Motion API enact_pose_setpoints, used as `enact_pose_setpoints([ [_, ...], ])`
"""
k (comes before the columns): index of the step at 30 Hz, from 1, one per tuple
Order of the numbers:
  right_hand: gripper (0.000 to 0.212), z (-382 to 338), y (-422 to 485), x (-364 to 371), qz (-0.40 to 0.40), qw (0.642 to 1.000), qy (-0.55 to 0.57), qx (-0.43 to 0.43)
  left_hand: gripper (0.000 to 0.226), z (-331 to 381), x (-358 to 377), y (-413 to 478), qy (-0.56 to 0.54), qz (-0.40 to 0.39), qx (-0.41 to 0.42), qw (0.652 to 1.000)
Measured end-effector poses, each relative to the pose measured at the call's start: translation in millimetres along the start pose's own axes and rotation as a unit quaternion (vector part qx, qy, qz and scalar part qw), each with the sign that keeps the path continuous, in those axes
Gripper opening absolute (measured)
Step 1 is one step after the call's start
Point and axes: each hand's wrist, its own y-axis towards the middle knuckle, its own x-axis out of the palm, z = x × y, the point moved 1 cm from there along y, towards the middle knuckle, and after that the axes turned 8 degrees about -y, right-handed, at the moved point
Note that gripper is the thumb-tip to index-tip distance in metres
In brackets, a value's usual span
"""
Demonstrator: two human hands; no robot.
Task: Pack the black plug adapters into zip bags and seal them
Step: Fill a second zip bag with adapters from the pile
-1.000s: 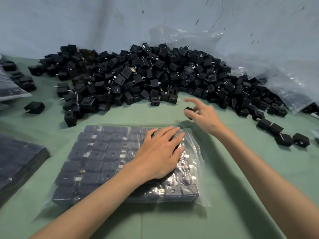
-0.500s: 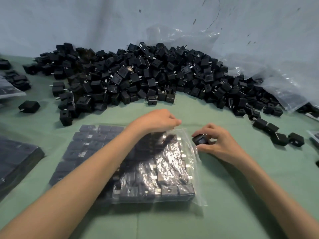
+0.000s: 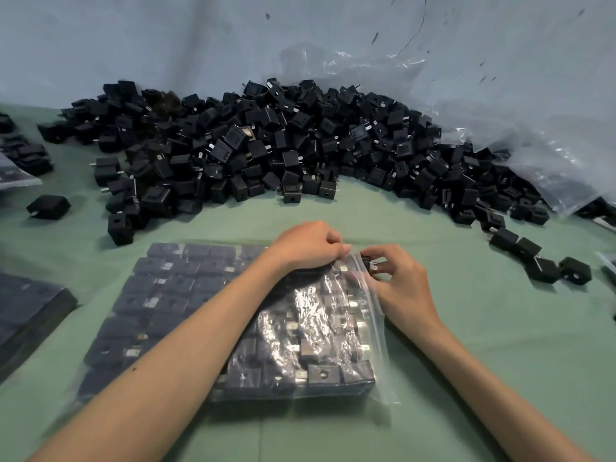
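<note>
Clear plastic zip bag [image 3: 320,315], full of adapter rows, lies on the green table [image 3: 483,345], my left hand [image 3: 306,248] pinching its far corner, my right hand [image 3: 403,285] gripping one black plug adapter [image 3: 368,263] at its mouth.

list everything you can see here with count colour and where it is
loose black plastic plug adapters: too many to count, black, heaped along the far wall
stray adapters: a few, black, right, off the heap's end
lone adapter: one, black, far left
clear zip bag of adapter rows: one, clear, centre
other filled bag: one, partly seen, left edge
crumpled clear plastic sheet: one, clear, back right
green table cover: one, green, under everything
left hand: grips the bag's far corner
right hand: pinches a single black adapter at the bag's right edge
</note>
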Motion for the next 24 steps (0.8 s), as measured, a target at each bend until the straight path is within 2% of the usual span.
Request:
enact_pose_setpoints([
  [7,0.048,-5.8,-2.5,2.4,0.041,0.999,-0.005,0.032,0.039,-0.5,-0.2,0.3,-0.046,0.011,0.004,0.999],
  [9,0.043,-7.0,-1.7,4.5,0.041,0.999,0.003,0.031,0.039,-1.1,-1.1,-0.1,-0.054,0.006,0.003,0.998],
  [12,0.032,-3.7,1.4,3.1,-0.02,0.996,0.069,0.048,0.033,-1.6,-2.6,-0.6,-0.05,0.0,0.006,0.999],
  [15,0.033,1.6,5.4,-7.1,-0.09,0.988,0.116,0.045,0.02,-0.8,-3.7,-1.0,-0.042,-0.009,0.006,0.999],
  [19,0.033,5.9,9.4,-18.5,-0.159,0.97,0.183,0.03,0.02,-0.2,-5.7,-2.3,-0.056,-0.023,0.005,0.998],
  [21,0.033,6.6,8.5,-18.5,-0.169,0.967,0.191,0.019,0.017,0.2,-7.0,-3.3,-0.065,-0.033,0.01,0.997],
  [24,0.032,6.0,7.9,-16.6,-0.112,0.981,0.156,0.003,0.016,0.7,-8.1,-4.8,-0.081,-0.046,0.007,0.996],
])
